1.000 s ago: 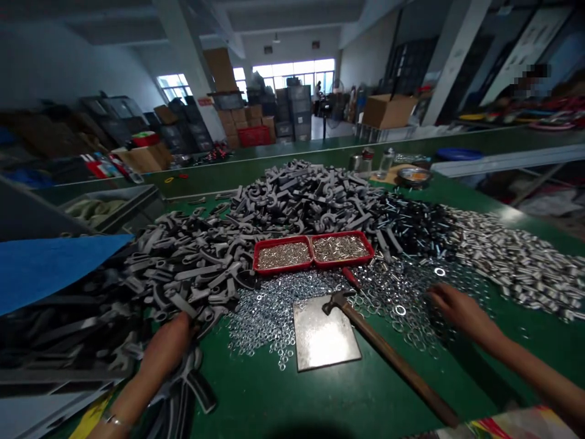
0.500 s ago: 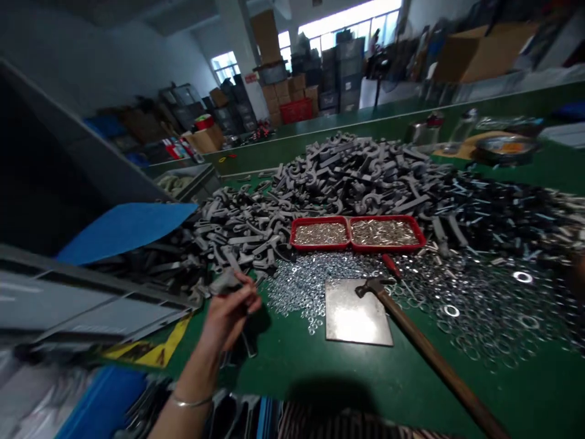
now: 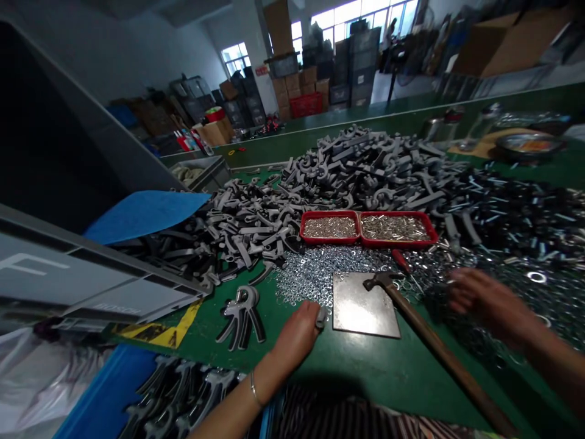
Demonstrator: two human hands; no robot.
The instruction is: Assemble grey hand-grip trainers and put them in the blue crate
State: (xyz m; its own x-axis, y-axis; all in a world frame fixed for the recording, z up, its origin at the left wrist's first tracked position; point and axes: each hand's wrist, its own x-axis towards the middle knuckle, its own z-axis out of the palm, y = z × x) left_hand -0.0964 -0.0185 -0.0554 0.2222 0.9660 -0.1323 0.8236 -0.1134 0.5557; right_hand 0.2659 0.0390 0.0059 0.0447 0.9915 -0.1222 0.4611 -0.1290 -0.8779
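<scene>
My left hand [image 3: 297, 336] is closed on a small grey part [image 3: 321, 317] at the left edge of a square steel plate [image 3: 364, 304] on the green table. My right hand [image 3: 484, 299] reaches over a spread of shiny washers [image 3: 498, 292]; it is blurred, so its fingers are unclear. A hammer [image 3: 429, 341] with a wooden handle lies with its head on the plate's far corner. Behind the plate stand two red trays [image 3: 368, 227] of small metal pieces. A bundle of grey handle parts [image 3: 241, 311] lies left of my left hand.
A big heap of grey plastic parts [image 3: 347, 171] fills the table's middle, with black bolts [image 3: 512, 213] to its right. A grey crate [image 3: 73, 244] with a blue sheet [image 3: 146, 213] stands at left. A blue bin [image 3: 137, 396] of parts sits near my lap.
My left hand has moved right from the grey heap to the plate's left edge with a grey part. My right hand has come back into view over the washers. The camera has turned slightly.
</scene>
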